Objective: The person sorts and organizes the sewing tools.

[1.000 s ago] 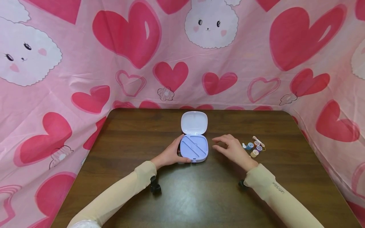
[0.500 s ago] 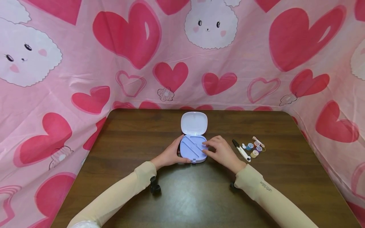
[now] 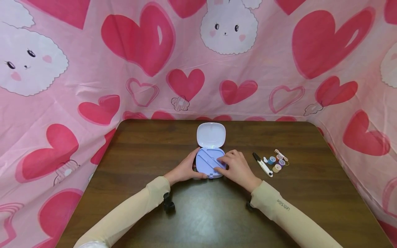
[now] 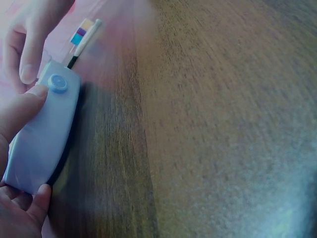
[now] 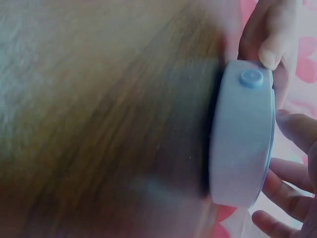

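Observation:
A lavender sewing-kit case [image 3: 206, 168] stands on the table with its white lid [image 3: 211, 135] raised at the back. Inside lies a lavender tray with a slanting divider. My left hand [image 3: 186, 167] grips the case by its left side, the thumb on the front near the round button [image 4: 58, 83]. Over the tray's right part, my right hand [image 3: 237, 168] reaches in with loosely bent fingers. Its thumb and fingertips are at the tray, apart from each other, with nothing visible between them. In the right wrist view several of its fingers [image 5: 292, 173] lie along the case's rim.
To the right on the brown table [image 3: 198, 213] lie black-and-white thread snips [image 3: 263, 165]. Beside them are several thread spools [image 3: 277, 168], a small white piece [image 3: 265, 159] and a thin pale bundle [image 3: 281, 155]. A pink heart-print cloth [image 3: 186, 51] hangs around the table.
My right hand has moved left from beside the case onto the tray's right part, uncovering the thread snips. My left hand stays on the case.

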A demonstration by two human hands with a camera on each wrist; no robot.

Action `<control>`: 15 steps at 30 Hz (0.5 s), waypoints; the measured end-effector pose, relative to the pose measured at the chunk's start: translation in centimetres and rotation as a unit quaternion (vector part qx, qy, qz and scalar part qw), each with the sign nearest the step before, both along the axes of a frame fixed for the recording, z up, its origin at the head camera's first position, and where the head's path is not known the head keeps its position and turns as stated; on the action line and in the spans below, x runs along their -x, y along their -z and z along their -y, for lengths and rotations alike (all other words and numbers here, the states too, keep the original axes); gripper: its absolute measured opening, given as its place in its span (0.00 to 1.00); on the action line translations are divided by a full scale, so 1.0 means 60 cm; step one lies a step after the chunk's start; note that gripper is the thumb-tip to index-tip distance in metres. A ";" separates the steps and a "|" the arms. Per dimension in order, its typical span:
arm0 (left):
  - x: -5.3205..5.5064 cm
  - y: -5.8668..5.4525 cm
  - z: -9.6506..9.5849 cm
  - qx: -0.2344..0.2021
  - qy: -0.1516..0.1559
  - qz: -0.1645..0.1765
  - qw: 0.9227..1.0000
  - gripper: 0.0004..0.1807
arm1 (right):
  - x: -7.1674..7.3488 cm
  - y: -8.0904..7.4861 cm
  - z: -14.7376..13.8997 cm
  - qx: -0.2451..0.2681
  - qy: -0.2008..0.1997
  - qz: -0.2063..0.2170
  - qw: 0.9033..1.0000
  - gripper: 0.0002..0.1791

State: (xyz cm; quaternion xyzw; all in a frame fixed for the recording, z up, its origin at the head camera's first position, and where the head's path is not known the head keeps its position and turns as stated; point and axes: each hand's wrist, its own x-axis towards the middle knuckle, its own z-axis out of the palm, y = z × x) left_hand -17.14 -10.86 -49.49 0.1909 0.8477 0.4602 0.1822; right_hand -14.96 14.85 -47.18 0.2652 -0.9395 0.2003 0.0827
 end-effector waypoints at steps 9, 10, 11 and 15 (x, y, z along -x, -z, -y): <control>0.000 0.000 -0.001 -0.005 0.003 0.000 1.000 0.65 | -0.008 -0.002 0.011 -0.011 0.025 -0.020 0.999 0.23; 0.000 -0.001 -0.001 -0.004 0.003 -0.002 1.000 0.64 | -0.009 -0.001 0.012 -0.013 0.027 -0.023 0.999 0.23; 0.000 0.000 -0.001 -0.004 0.003 -0.003 1.000 0.64 | -0.009 0.000 0.013 -0.012 0.030 -0.023 0.999 0.23; 0.000 -0.002 -0.001 -0.010 0.004 -0.005 1.000 0.64 | -0.011 0.004 0.017 -0.005 0.045 -0.009 0.999 0.24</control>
